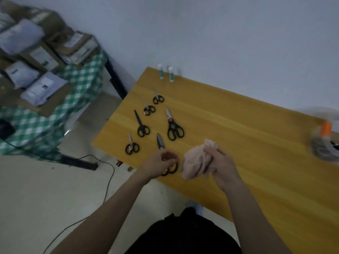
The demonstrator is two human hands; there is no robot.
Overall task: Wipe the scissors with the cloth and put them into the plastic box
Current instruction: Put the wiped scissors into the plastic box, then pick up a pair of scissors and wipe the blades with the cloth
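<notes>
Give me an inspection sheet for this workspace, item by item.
Surface: yellow wooden table, set against a white wall.
Job's things: five black-handled scissors lie loose on the table; a sixth pair is at the left hand; pink cloth; plastic box at the right edge, blurred.
Clutter: two small tubes standing at the table's far edge.
Hands: left hand grips the sixth pair's handles; right hand holds the bunched cloth.
Cables: a black cable trails across the floor.
Surroundings: cardboard boxes and parcels on a green checked cloth to the left.
</notes>
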